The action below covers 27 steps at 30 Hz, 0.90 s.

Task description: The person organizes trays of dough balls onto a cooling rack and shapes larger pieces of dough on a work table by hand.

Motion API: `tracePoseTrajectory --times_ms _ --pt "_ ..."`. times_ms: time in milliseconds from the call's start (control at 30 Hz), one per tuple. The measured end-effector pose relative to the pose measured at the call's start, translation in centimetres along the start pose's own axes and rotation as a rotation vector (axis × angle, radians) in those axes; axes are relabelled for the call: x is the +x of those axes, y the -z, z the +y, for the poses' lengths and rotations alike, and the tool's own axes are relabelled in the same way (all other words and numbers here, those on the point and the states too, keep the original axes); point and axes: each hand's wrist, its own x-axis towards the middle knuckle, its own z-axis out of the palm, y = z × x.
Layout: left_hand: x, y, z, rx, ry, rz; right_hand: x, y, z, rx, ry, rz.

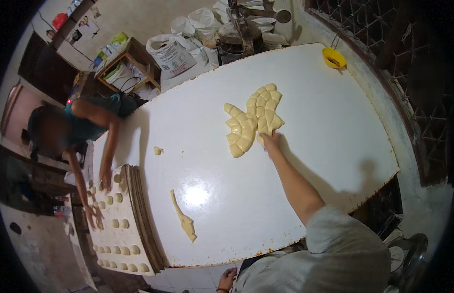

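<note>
While my right hand (pixel 272 141) stretches across the white table (pixel 334 146), its fingers touch the cut dough pieces (pixel 253 119) at their six o'clock edge; grip unclear. My left hand (pixel 227 279) hangs loosely curled below the table, well apart from them.

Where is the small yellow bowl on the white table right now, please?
In the head view, the yellow bowl sits at the far right corner of the white table, well beyond the cut dough pieces.
</note>
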Motion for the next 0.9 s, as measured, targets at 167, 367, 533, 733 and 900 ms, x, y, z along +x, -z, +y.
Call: tracePoseTrajectory --times_ms 167,367,533,733,900 --pt "4.1 -2.3 8.9 -0.457 -0.449 -0.197 -22.2 6.0 4.1 0.082 -0.123 -0.621" --pt "5.2 -3.9 19.4 -0.406 -0.411 0.004 -36.0 12.9 4.3 0.158 -0.080 -0.851" --pt "8.3 2.0 12.5 -0.215 -0.620 0.488 -32.9 19.5 4.0 -0.383 0.297 -0.662" --pt "11.3 2.2 20.1 0.330 -1.075 0.713 -32.0 10.8 1.4 -0.592 0.896 -0.468" --pt "9.3 5.2 10.2 0.565 -1.257 0.370 -36.2 18.8 12.8 -0.508 0.912 -0.626"
